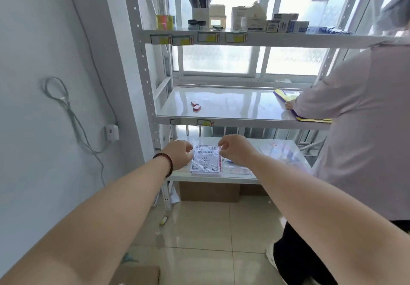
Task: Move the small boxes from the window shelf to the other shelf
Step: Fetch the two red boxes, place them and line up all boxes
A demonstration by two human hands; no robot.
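Left grip (180, 155) and right grip (233, 146) loosely curled, empty, paper pack (206, 160) flanked between them, two small boxes (195, 106) seen on shelf (233, 105) above

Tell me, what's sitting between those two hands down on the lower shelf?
A plastic-wrapped pack of A4 paper lies between the left hand and right hand, seen in the head view.

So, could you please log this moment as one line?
left hand open | right hand open | both beside A4 pack | red boxes on middle shelf
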